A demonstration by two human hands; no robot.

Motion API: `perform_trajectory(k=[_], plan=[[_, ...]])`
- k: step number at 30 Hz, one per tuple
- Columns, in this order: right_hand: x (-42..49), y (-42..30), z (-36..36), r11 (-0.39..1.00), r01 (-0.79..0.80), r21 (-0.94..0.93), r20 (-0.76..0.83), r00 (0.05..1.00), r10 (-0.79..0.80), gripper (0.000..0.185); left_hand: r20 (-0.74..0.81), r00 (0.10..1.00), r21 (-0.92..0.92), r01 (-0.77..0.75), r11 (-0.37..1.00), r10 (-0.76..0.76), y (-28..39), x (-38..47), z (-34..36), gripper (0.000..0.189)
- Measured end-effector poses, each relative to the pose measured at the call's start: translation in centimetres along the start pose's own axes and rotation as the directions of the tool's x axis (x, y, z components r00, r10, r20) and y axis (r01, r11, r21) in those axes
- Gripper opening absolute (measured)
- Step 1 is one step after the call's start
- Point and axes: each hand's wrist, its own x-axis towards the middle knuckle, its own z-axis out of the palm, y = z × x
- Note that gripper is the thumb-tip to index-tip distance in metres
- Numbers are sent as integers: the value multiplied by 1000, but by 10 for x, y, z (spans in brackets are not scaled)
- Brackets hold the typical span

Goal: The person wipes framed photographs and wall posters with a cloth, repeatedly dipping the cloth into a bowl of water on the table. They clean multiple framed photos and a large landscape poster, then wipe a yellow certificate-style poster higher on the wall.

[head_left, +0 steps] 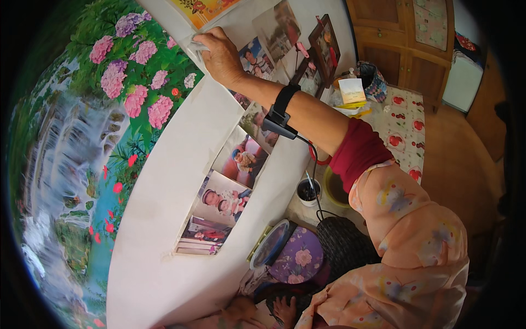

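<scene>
My right hand (220,55) reaches up to the wall and presses a crumpled greyish-white cloth (199,44) against it. The cloth sits near the corner of a waterfall-and-flower mural (139,98) and just below an orange floral poster (201,10). A black strap with a small device (283,113) is fastened around my right forearm, and a cable hangs from it. Low in the picture, my left hand (284,309) rests with its fingers apart on a dark woven surface. Nothing shows in its grasp. Several family photo prints (242,158) are fixed to the white wall beneath my right arm.
Framed pictures (325,49) stand against the wall. The table's fruit-patterned cover (404,135) bears a white cup with a pen (308,192), a yellow-rimmed bowl (335,187), and a patterned bag (372,80). A purple floral round box (298,255) lies by a black woven basket (345,242). Wooden cabinets (378,45) stand beyond.
</scene>
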Motion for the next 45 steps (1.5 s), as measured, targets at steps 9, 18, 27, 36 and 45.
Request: perform_trajectory(k=[9, 18, 27, 36, 45], plan=[[11, -41, -64, -6, -756, 654, 662, 568, 489, 32, 35, 999, 12, 15, 1000, -16, 33, -5, -28, 58], [-18, -59, -130, -189, -786, 588, 793, 517, 322, 25, -4, 999, 6, -44, 999, 44, 28, -8, -29, 55], [-121, -51, -307, -166, -916, 366, 848, 254, 466, 25, 75, 991, 18, -116, 993, 114, 20, -10, -39, 54], [-262, -35, -432, 203, -725, -658, 276, 19, 961, 36, 138, 982, -83, -120, 989, 131, 33, -3, -58, 50], [-413, 34, -445, 294, -518, -803, 281, 105, 954, 57, 251, 964, -444, 34, 896, 88, 64, 11, -69, 57]])
